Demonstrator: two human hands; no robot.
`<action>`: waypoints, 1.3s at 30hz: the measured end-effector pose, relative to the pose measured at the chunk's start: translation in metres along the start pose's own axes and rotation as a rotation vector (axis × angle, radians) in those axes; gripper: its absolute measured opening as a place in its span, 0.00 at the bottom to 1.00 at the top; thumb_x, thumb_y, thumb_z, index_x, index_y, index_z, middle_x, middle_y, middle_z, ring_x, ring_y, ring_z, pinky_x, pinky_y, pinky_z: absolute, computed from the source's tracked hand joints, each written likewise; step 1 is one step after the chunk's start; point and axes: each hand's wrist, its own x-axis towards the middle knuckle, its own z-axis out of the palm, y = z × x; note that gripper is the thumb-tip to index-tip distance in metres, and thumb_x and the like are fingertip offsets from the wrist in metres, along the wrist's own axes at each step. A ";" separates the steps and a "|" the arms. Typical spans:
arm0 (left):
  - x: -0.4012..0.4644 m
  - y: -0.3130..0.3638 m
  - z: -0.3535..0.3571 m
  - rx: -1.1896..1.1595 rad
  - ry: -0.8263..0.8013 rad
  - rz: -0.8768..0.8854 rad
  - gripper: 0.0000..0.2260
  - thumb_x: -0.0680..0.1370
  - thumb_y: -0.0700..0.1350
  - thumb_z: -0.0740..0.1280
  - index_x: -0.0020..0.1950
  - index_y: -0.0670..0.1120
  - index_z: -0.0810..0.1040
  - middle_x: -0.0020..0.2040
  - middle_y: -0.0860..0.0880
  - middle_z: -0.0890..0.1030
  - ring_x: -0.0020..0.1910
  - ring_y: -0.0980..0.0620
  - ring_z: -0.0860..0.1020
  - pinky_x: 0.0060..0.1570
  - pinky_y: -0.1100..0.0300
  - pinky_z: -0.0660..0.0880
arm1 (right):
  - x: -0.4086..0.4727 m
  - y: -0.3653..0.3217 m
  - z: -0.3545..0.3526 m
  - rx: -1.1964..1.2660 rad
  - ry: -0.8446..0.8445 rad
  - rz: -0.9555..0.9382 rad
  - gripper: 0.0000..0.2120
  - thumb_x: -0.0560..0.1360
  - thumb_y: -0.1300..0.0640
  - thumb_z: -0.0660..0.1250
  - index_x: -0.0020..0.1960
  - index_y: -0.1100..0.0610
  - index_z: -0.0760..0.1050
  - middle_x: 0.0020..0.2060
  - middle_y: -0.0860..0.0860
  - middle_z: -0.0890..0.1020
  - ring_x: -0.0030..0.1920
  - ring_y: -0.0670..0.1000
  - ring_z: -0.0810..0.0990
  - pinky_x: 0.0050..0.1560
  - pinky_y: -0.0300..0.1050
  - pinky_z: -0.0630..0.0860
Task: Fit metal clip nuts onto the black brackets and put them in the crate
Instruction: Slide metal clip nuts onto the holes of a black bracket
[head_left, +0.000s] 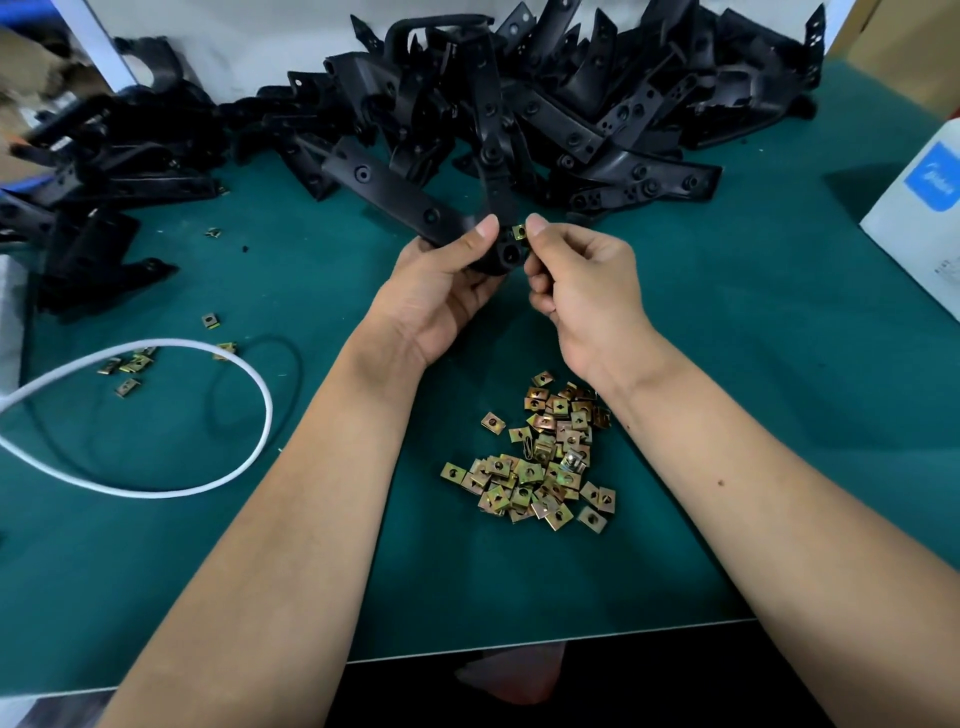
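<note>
Resting nearest the table's front edge, a heap of brass-coloured clip nuts (540, 457) lies on the green mat (727, 415) between the person's two bare forearms. To the left, a white cable (208, 483) loops across the mat around a thinner black cord (291, 358), with a few stray clip nuts (130, 366) scattered beside the loop. Above the heap, the two hands meet close together over the mat: the left hand (447, 280) curls round the lower end of a black bracket (395, 195), thumb pressed on top, while the right hand (582, 275) pinches a single clip nut (518, 232) between thumb and forefinger, holding it right against the bracket's edge. Whether the nut is already seated on the bracket cannot be told. Beyond the hands, a large pile of black brackets (571, 104) sprawls across the back of the table, and a smaller, blurred pile (104, 171) sits at the far left. At the right edge stands a white carton with a blue label (919, 208). No crate can be made out with certainty.
</note>
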 end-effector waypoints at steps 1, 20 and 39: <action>0.000 -0.001 0.002 0.009 0.016 0.009 0.05 0.79 0.39 0.72 0.53 0.43 0.80 0.48 0.45 0.85 0.47 0.49 0.84 0.49 0.58 0.81 | -0.001 0.000 0.000 -0.030 0.002 -0.014 0.13 0.81 0.59 0.70 0.38 0.59 0.78 0.28 0.50 0.73 0.28 0.46 0.68 0.26 0.37 0.63; 0.001 -0.014 0.012 -0.183 0.059 0.109 0.03 0.81 0.38 0.69 0.53 0.41 0.77 0.44 0.45 0.83 0.43 0.50 0.81 0.51 0.56 0.78 | -0.002 -0.002 -0.004 -0.117 -0.092 -0.052 0.10 0.79 0.59 0.72 0.39 0.57 0.82 0.29 0.49 0.72 0.30 0.46 0.68 0.27 0.38 0.63; 0.001 -0.008 0.006 0.248 0.223 0.286 0.10 0.77 0.33 0.73 0.57 0.37 0.78 0.49 0.41 0.84 0.48 0.47 0.83 0.55 0.50 0.80 | 0.028 -0.009 -0.041 -0.754 -0.339 -0.286 0.13 0.79 0.46 0.70 0.45 0.53 0.86 0.36 0.50 0.85 0.34 0.45 0.79 0.38 0.44 0.74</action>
